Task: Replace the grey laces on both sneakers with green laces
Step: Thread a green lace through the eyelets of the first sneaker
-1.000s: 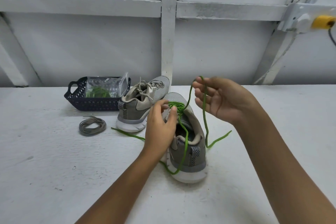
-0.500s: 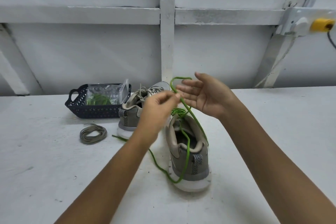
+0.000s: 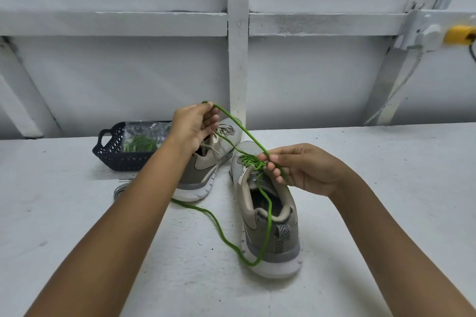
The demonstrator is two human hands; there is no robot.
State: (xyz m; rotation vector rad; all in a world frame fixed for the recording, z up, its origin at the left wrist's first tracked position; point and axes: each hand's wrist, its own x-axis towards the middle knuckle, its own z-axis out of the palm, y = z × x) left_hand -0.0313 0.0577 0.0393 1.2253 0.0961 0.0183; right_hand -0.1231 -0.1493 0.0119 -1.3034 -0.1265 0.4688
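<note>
Near sneaker [image 3: 270,216] on the table [image 3: 77,226] is threaded with the green lace [image 3: 242,131]. Left hand [image 3: 195,127] and right hand [image 3: 304,168] each hold the lace in a pinching grip, apparently tying. Far sneaker [image 3: 206,171] is not yet relaced, so the task is roughly half done.

Table [image 3: 373,201] lies open right of the near sneaker [image 3: 270,239]; far sneaker [image 3: 206,170], basket [image 3: 113,159], green lace [image 3: 219,229] crowd its left.
</note>
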